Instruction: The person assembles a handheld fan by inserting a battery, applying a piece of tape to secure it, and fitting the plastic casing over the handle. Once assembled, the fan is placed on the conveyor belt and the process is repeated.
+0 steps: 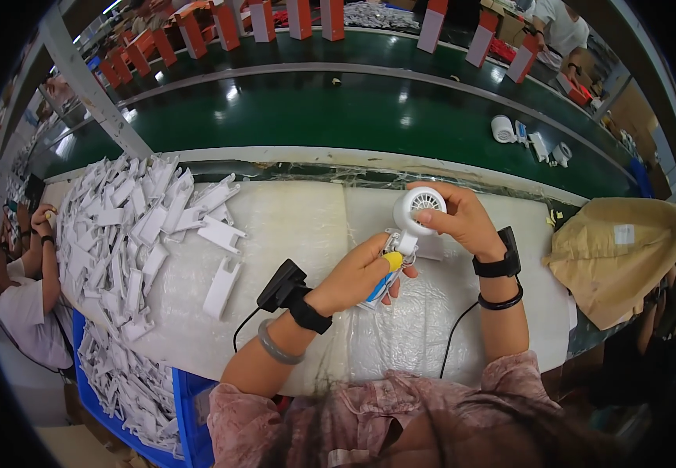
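Note:
My right hand is closed on the round white head of a small handheld fan, thumb over its grille. Below the head, my left hand grips the fan's narrow lower part, where small wires and a blue piece show between the fingers. Something yellow covers the tip of my left thumb. A white piece, partly hidden, lies on the table just behind the fan's neck. To the left of my hands, one white plastic handle shell lies apart from a large pile of similar shells.
Plastic sheeting covers the table. A blue crate of white shells stands below the left edge. Beyond runs a green conveyor carrying fan parts and orange-white boxes. A brown bag sits right. Co-workers are at left and far right.

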`<control>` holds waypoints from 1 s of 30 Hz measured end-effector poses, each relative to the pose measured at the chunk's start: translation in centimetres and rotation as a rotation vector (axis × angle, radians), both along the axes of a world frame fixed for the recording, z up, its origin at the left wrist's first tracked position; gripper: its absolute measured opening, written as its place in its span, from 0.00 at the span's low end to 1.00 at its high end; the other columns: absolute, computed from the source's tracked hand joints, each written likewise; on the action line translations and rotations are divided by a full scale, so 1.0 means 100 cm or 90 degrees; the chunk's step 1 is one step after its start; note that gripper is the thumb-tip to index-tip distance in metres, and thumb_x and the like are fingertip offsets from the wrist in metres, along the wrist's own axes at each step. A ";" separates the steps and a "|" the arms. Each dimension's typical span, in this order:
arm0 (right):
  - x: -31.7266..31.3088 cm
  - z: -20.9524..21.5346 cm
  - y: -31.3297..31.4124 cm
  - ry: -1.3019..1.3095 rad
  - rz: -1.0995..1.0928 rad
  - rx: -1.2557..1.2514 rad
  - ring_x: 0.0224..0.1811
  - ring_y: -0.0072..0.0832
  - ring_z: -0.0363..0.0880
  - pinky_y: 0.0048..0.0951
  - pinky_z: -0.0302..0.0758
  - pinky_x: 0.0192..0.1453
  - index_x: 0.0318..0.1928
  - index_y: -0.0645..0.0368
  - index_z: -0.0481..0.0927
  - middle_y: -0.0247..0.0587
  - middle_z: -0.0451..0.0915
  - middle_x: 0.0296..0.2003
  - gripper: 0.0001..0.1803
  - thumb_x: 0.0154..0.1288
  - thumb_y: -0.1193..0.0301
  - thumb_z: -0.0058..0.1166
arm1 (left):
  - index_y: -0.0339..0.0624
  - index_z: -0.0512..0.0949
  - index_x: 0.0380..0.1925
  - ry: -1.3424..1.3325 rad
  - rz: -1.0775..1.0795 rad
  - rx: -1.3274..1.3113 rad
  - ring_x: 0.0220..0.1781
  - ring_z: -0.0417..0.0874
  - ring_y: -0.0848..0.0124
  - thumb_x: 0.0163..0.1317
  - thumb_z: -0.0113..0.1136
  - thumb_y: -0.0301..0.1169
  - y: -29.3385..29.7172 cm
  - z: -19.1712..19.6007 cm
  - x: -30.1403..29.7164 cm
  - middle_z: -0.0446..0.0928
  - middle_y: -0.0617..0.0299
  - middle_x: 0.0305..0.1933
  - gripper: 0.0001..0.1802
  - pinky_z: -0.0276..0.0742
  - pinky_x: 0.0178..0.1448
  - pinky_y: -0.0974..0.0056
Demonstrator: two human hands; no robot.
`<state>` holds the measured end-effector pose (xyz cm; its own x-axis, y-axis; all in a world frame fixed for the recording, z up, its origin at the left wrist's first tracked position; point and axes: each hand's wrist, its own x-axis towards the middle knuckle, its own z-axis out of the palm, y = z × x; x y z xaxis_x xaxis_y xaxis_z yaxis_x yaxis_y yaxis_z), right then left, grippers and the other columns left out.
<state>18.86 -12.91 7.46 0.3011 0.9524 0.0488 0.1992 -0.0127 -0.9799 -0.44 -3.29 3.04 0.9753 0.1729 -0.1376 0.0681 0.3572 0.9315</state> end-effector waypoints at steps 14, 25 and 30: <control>0.005 -0.004 -0.001 0.042 0.080 0.004 0.48 0.23 0.77 0.27 0.72 0.57 0.58 0.60 0.76 0.36 0.80 0.46 0.31 0.55 0.61 0.65 | 0.39 0.66 0.46 -0.118 0.053 0.114 0.25 0.73 0.75 0.65 0.36 0.21 -0.010 0.002 -0.004 0.75 0.54 0.40 0.12 0.71 0.30 0.70; -0.010 -0.017 0.008 0.013 0.092 -0.037 0.46 0.22 0.76 0.24 0.73 0.53 0.58 0.59 0.76 0.36 0.79 0.45 0.29 0.56 0.66 0.66 | 0.41 0.64 0.55 -0.009 0.074 -0.052 0.31 0.81 0.72 0.72 0.39 0.51 -0.002 -0.013 0.000 0.78 0.53 0.41 0.25 0.79 0.35 0.67; -0.023 -0.018 0.010 -0.117 0.060 -0.007 0.42 0.22 0.76 0.23 0.73 0.48 0.58 0.61 0.75 0.37 0.79 0.40 0.25 0.62 0.66 0.61 | 0.40 0.63 0.59 -0.006 0.081 -0.146 0.38 0.83 0.69 0.71 0.46 0.49 0.005 -0.007 0.001 0.78 0.53 0.45 0.27 0.83 0.45 0.64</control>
